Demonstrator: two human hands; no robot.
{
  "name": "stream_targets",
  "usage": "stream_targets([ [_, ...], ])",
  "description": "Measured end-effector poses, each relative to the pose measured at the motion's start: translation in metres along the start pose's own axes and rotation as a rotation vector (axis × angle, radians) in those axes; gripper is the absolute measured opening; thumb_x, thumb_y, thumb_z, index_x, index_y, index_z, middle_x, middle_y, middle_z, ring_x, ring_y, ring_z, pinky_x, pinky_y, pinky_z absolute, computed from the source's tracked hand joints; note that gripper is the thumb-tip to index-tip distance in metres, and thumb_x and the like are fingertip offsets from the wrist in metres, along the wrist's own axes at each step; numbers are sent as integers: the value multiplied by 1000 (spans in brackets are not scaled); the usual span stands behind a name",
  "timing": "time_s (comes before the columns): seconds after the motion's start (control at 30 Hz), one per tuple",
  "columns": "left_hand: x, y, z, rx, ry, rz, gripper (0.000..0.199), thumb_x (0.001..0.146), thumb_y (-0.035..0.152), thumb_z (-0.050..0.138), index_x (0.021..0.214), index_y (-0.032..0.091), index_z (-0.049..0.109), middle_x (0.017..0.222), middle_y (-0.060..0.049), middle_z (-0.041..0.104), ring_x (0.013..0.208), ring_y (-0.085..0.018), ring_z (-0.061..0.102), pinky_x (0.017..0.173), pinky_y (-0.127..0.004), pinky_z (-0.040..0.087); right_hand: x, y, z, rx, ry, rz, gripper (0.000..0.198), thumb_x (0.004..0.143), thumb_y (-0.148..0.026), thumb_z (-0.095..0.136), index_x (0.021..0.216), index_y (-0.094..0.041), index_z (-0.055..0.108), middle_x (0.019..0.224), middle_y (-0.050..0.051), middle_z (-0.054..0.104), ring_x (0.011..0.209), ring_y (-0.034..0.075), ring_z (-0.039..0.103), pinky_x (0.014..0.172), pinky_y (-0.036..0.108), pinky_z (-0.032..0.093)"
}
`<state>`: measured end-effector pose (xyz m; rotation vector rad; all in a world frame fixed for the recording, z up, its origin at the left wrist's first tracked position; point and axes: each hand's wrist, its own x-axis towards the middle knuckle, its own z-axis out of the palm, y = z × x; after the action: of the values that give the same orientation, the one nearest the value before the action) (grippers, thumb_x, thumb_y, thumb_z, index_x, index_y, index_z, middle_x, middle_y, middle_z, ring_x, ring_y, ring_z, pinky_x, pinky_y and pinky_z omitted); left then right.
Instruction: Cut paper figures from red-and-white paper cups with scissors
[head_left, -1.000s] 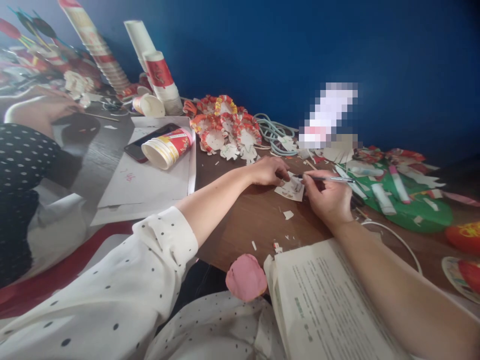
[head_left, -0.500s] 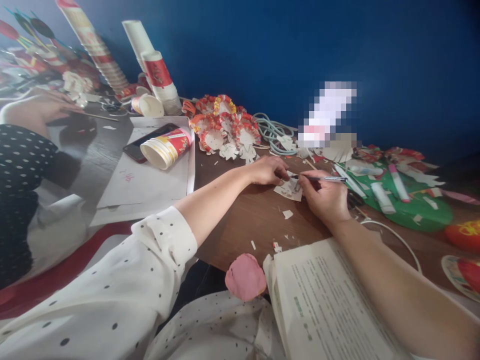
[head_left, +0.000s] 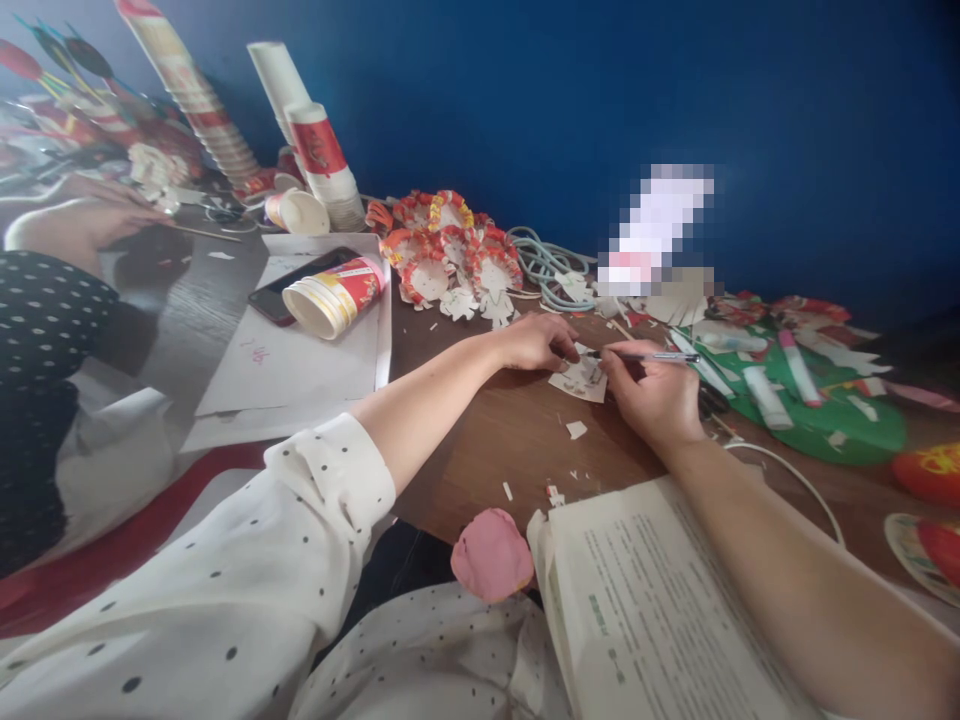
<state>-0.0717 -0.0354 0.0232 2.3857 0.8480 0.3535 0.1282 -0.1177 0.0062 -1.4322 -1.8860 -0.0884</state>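
A small white piece of paper [head_left: 576, 380] with dark marks drawn on it lies on the brown table. My left hand [head_left: 538, 342] rests at its upper left, fingers curled and closed on the paper's edge. In my right hand [head_left: 654, 395] is a pen [head_left: 664, 357], pinched between thumb and fingers. The pen's tip points left over the paper's upper part, close to my left fingertips. Whether the tip touches the paper I cannot tell. A small paper scrap [head_left: 576, 430] lies just below the marked piece.
Cut red-and-white paper cups [head_left: 450, 260] and a coiled cable [head_left: 536, 265] lie behind my hands. Markers [head_left: 799, 368] rest on a green disc [head_left: 862, 435] at right. Stacked cups [head_left: 330, 170] stand left, near another person's hand [head_left: 82, 220]. An open book [head_left: 637, 590] lies in front.
My right hand and the pen have shifted very slightly to the right, showing a little more of the paper. My left hand stays in place on it.
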Motion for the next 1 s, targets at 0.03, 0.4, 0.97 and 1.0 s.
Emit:
stream_targets([
  [0.03,0,0,0,-4,0,-3,27,76,26,67,101,24,75,132,-3,60,123,-21,52,106,-33,37,0,0,0,-2,3,-3,24,89,-39,55,90,-21,71,90,6,74,83,24,70,75,37,54],
  [0.4,-1,1,-1,-15,0,-8,26,75,25,68,100,23,75,132,-3,61,122,-22,53,105,-33,37,2,3,0,-17,12,-3,24,90,-39,54,90,-21,71,90,7,74,82,24,70,73,35,54],
  [0.97,0,2,0,-29,12,-21,29,74,24,70,101,19,75,132,-8,60,122,-22,53,107,-33,34,4,7,3,-47,-2,43,30,90,-42,53,93,-19,71,91,8,74,80,23,69,73,34,52],
  [1.0,0,3,0,-30,13,-26,28,74,24,70,101,19,75,132,-8,60,122,-23,53,107,-33,34,4,8,3,-46,0,46,30,90,-42,53,94,-19,71,91,8,74,80,23,69,73,34,53],
])
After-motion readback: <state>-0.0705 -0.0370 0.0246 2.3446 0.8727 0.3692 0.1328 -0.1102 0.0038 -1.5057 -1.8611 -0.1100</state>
